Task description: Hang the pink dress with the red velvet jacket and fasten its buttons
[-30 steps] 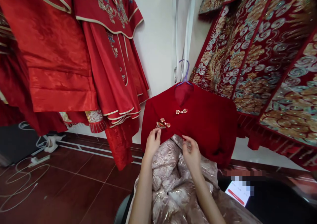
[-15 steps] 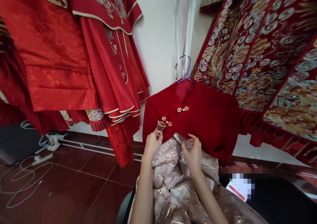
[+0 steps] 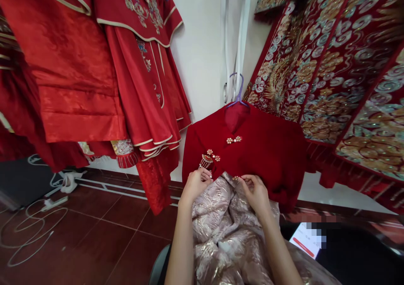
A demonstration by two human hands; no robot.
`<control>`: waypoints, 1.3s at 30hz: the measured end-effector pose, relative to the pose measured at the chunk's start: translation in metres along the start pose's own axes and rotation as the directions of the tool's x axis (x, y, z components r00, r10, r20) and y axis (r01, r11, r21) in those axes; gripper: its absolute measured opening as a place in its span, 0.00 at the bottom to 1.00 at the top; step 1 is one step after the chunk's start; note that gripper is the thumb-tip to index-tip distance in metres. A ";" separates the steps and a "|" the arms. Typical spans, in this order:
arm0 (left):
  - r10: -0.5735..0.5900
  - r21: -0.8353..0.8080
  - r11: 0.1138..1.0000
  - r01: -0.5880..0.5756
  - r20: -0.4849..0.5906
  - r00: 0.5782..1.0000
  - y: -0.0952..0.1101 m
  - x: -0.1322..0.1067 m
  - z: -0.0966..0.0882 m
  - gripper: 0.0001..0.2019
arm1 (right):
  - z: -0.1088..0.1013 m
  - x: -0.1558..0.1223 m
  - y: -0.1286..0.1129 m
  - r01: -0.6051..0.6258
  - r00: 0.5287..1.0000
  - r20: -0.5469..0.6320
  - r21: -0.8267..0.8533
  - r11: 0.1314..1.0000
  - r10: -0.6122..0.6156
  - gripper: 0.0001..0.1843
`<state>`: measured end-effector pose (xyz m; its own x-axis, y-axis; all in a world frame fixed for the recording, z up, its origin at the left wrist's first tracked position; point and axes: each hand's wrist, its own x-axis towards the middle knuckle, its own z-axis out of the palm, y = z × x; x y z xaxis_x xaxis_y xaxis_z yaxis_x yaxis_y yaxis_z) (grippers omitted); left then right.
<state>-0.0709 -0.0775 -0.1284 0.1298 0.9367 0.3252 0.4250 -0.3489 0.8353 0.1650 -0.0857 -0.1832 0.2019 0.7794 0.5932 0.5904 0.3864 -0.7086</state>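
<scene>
The red jacket (image 3: 271,150) looks soft and light — best held by its lower front edges, where the left hand (image 3: 196,185) and right hand (image 3: 257,193) pinch it.

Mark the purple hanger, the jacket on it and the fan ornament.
Hanger (image 3: 242,87): head view, side of its hook.
Jacket (image 3: 255,154): head view, on its red front.
Fan ornament (image 3: 206,162): head view, middle of its fan.

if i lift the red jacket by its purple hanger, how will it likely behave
The red jacket will probably flop, as its cloth looks soft and creased. It may swing, since the purple hanger has a single hook. The fan-shaped ornament could dangle or snag, given its thin strands.
</scene>
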 end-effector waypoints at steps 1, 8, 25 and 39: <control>-0.006 -0.010 1.000 0.006 0.006 1.000 0.000 0.001 0.002 0.06 | -0.003 0.001 -0.004 0.009 0.998 0.055 0.025 1.000 -0.011 0.21; -0.023 0.001 1.000 0.023 -0.002 1.000 -0.001 0.004 0.006 0.09 | 0.021 -0.016 -0.068 -0.063 0.967 0.256 0.282 0.957 -0.012 0.17; -0.103 -0.064 0.993 0.096 -0.102 0.989 -0.014 0.009 0.009 0.09 | 0.067 -0.004 -0.057 -0.079 0.987 0.154 0.262 0.962 0.039 0.17; -0.155 -0.062 0.987 0.148 -0.114 0.981 -0.011 0.009 0.006 0.05 | 0.073 0.003 -0.065 -0.078 0.994 0.096 0.289 0.954 0.052 0.18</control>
<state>-0.0685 -0.0651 -0.1371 -0.0404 0.9698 0.2406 0.3828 -0.2074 0.9003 0.0698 -0.0727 -0.1634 0.1561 0.8422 0.5160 0.3219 0.4505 -0.8327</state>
